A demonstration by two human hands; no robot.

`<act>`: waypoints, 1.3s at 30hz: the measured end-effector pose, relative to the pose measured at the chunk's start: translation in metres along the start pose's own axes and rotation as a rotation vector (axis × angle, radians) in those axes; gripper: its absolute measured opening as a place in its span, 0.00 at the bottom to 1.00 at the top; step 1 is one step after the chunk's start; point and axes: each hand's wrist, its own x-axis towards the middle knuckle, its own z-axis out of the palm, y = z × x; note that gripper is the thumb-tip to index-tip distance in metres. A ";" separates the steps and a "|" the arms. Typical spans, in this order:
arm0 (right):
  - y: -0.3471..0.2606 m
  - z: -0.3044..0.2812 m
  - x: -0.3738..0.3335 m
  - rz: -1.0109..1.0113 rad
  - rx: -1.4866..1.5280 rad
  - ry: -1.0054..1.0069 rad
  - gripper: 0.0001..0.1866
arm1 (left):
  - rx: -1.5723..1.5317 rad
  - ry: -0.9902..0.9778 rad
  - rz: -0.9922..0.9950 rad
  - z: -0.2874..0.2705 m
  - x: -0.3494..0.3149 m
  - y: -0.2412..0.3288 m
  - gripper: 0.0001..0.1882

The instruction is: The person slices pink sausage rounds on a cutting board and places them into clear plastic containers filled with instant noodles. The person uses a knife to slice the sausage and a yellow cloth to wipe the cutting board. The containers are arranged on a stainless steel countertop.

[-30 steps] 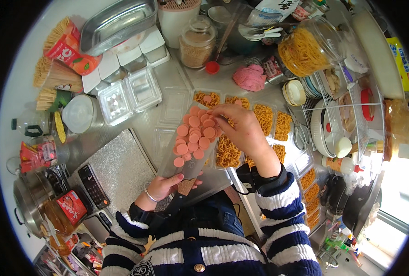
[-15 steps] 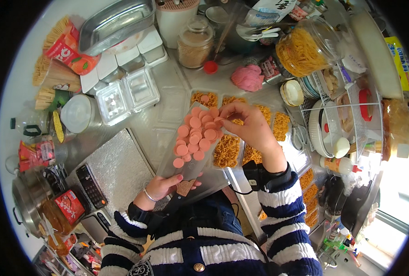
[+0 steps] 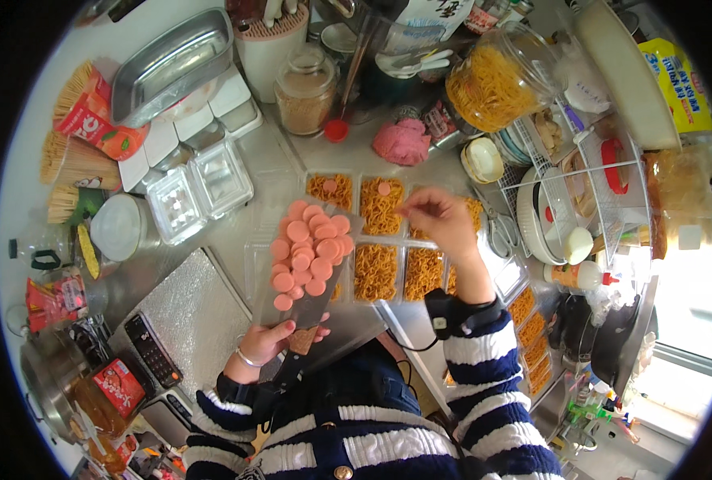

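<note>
My left hand [image 3: 266,340] is closed around the handle of a broad-bladed cleaver [image 3: 317,300]. Round pink sausage slices [image 3: 312,248] lie heaped along its flat blade. Over the clear trays, my right hand [image 3: 440,220] has thumb and fingers drawn together; whether a slice is between them cannot be made out. Cooked noodles [image 3: 381,216] fill the tray compartment beside its fingertips, with one sausage slice [image 3: 384,189] on top. Another slice [image 3: 329,186] rests on the noodles to the left. Noodles in the nearer row [image 3: 376,272] show no slice. The blade hides part of the trays.
A digital scale [image 3: 154,344] and a foil-like silver board [image 3: 204,312] sit at the left. Opened clear boxes [image 3: 200,192] lie behind them. Scissors [image 3: 501,236] and a wire dish rack [image 3: 584,192] stand at the right. A pink cloth [image 3: 402,142] and jars line the back.
A slice now lies on the second back compartment. My right hand has moved away from the heap, to the right. The cleaver with its slices sits farther left in view, which has also shifted.
</note>
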 end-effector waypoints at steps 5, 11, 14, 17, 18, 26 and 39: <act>0.054 0.012 -0.002 0.159 -0.411 0.085 0.04 | 0.031 0.130 -0.021 -0.007 -0.011 0.000 0.31; 0.069 0.021 0.007 -0.122 -0.747 0.139 0.05 | 0.054 0.303 0.099 -0.014 -0.037 0.001 0.30; 0.064 0.024 0.005 -0.054 -0.828 0.169 0.06 | 0.061 0.372 0.151 -0.018 -0.049 0.003 0.31; 0.053 0.032 0.004 -0.108 -0.811 0.219 0.06 | 0.063 0.404 0.157 -0.020 -0.058 0.004 0.31; 0.050 0.037 0.005 -0.198 -0.763 0.185 0.07 | 0.060 0.403 0.171 -0.021 -0.060 0.004 0.31; 0.047 0.101 0.040 -0.141 -0.954 0.083 0.10 | -0.004 0.294 0.147 -0.024 -0.069 0.003 0.29; 0.034 0.072 0.034 -0.027 -0.550 0.069 0.07 | 0.015 0.292 0.116 -0.023 -0.072 0.007 0.31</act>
